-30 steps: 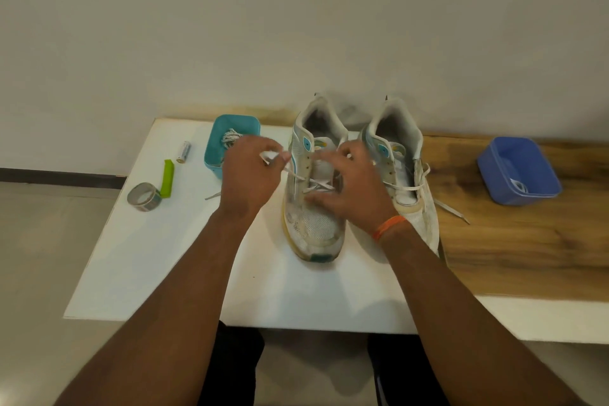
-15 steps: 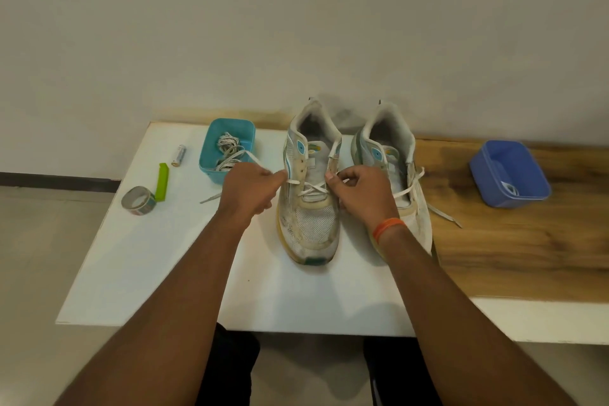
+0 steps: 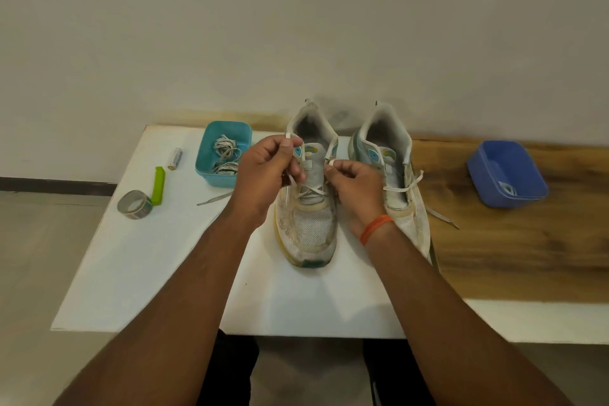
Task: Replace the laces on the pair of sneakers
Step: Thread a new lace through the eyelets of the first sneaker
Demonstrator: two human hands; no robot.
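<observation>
Two worn white sneakers with teal accents stand side by side on the white table, toes toward me. Over the left sneaker (image 3: 308, 227) my left hand (image 3: 263, 175) pinches one end of its white lace (image 3: 309, 192) near the upper left eyelets. My right hand (image 3: 354, 188), with an orange wristband, pinches the other lace end at the right eyelets. The lace crosses only the lowest eyelets. The right sneaker (image 3: 397, 181) has a loose lace trailing onto the wood at its right.
A teal tub (image 3: 211, 171) holding bundled laces sits left of the shoes. A stray lace tip (image 3: 214, 198), a green clip (image 3: 159, 184), a tape roll (image 3: 134, 205) and a battery (image 3: 174, 158) lie further left. A blue tub (image 3: 527, 189) stands on the wooden board (image 3: 514, 250) at right.
Both hands have lifted and moved back along the left sneaker, drawing the lace ends up toward the upper eyelets. The left hand came in from beside the shoe.
</observation>
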